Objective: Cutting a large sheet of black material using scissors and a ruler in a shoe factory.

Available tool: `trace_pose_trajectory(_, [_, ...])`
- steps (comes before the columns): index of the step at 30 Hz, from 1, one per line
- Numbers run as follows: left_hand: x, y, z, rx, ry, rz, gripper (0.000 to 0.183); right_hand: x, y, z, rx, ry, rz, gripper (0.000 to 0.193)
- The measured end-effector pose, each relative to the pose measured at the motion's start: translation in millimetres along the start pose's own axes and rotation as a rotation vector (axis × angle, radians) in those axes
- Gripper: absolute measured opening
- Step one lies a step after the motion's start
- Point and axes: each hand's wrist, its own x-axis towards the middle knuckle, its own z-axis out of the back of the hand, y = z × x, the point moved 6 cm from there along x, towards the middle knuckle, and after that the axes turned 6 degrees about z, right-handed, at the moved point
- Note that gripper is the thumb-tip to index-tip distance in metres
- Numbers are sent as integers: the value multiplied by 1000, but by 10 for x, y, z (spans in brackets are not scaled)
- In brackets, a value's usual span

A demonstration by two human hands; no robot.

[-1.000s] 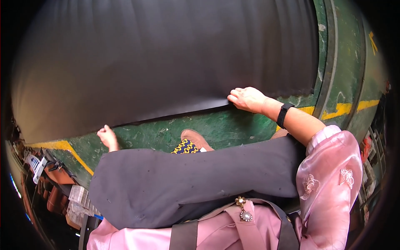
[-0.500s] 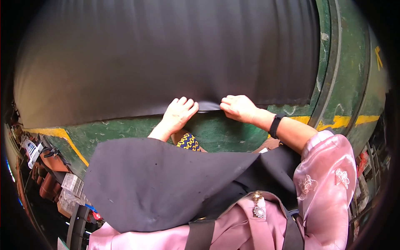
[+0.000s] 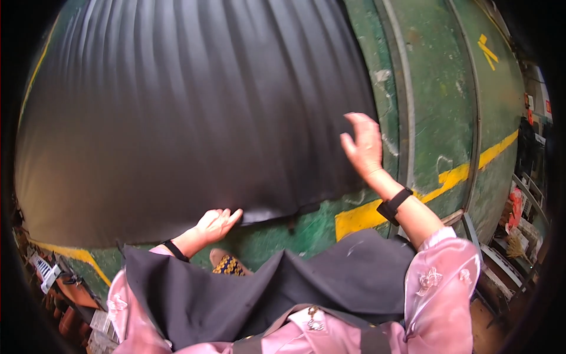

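Observation:
A wide dark sheet, smooth like leather or vinyl (image 3: 194,135), lies before me with long ripples in its far part. At its near edge my left hand (image 3: 217,226) is closed, with the fingers over the border and the thumb side toward the right. The edge just right of that hand is slightly lifted and shiny. My right hand (image 3: 365,144) is over the sheet's right border, its thumb and fingers apart, holding nothing. A black band (image 3: 395,205) circles the right wrist.
Beneath the sheet is a worn green surface (image 3: 436,100) with yellow stripes (image 3: 358,219) and raised metal strips (image 3: 407,76). A dark apron (image 3: 348,259) covers my lap. A patterned cloth (image 3: 230,266) shows below the left hand. Assorted clutter (image 3: 516,242) stands at the right.
My right hand has let go of the near edge and moved right and farther out, opening. My left hand stays at the near edge. The view has shifted toward the right.

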Motion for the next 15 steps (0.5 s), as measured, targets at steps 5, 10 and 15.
trace_pose_trajectory(5, [187, -3, -17, -68, 352, 22, 37, -629, -1123, -260, -163, 246, -468, 56])
trace_pose_trajectory(10, [272, -123, 20, -142, 176, 158, 37, -774, -1684, -59, 283, 10, -634, 27])
trace_pose_trajectory(15, [147, -87, -81, -143, 176, 246, 40, -403, -1073, 477, 774, -80, -556, 17])
